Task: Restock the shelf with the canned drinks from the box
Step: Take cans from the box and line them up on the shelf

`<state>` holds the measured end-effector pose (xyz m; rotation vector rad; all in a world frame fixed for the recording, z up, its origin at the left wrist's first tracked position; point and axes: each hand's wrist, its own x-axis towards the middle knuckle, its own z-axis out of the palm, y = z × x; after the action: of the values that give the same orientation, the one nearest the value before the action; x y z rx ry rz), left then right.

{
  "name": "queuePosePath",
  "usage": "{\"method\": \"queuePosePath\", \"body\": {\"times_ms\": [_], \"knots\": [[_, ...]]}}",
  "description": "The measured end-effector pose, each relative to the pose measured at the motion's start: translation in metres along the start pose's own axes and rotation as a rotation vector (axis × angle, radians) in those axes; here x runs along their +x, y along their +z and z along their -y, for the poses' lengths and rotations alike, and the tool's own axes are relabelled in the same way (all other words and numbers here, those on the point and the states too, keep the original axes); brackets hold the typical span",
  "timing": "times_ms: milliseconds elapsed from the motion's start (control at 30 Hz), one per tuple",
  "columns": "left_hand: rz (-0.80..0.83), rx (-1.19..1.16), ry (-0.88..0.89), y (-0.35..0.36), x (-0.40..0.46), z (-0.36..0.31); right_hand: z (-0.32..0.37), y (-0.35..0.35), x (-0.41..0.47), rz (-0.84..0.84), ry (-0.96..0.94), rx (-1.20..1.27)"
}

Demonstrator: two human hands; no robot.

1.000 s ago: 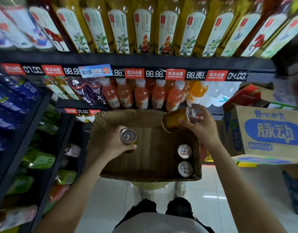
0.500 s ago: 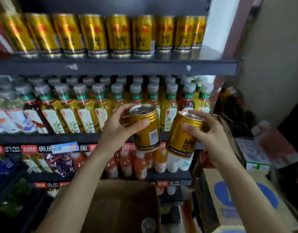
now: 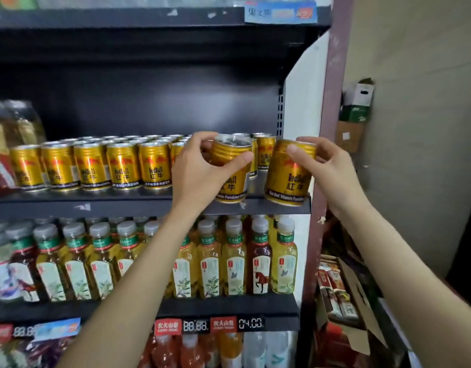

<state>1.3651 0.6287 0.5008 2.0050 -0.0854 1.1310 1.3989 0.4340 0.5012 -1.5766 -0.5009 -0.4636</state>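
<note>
We hold one gold metal drink can (image 3: 230, 173) in our left hand (image 3: 199, 173) and another gold can (image 3: 288, 173) in our right hand (image 3: 332, 168), fingers curled round both, at the dark shelf's (image 3: 122, 205) right end. The stocked row of gold cans (image 3: 91, 166) already fills most of it; these two seem not yet released.
</note>
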Motion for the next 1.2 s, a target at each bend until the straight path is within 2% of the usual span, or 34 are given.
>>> {"method": "queuePosePath", "body": {"times_ms": [167,300,500,700,833,933,1000,1100,1200], "knots": [[-0.096,0.085,-0.027,0.039,0.023,0.011,-0.017,0.007,0.062,-0.054,-0.001,-0.027],[-0.101,0.329,0.03,0.05,0.034,0.029,-0.042,0.015,0.103,-0.05,0.105,-0.006],[-0.002,0.538,0.132,0.051,0.047,0.041,-0.069,0.028,0.135,-0.034,0.131,-0.117],[0.098,0.698,0.163,0.048,0.045,0.044,-0.081,0.038,0.137,-0.015,0.089,-0.294],[0.188,0.714,0.194,0.042,0.037,0.046,-0.078,0.03,0.13,0.117,0.047,-0.351],[0.115,0.787,0.416,0.035,0.036,0.047,-0.078,0.019,0.121,0.185,-0.028,-0.425],[0.141,0.872,0.53,0.032,0.04,0.051,-0.081,0.014,0.113,0.214,-0.025,-0.454],[0.231,0.972,0.55,0.03,0.048,0.057,-0.085,0.015,0.109,0.317,0.017,-0.388],[0.223,0.999,0.543,0.027,0.052,0.06,-0.084,0.017,0.109,0.327,0.059,-0.33]]}}
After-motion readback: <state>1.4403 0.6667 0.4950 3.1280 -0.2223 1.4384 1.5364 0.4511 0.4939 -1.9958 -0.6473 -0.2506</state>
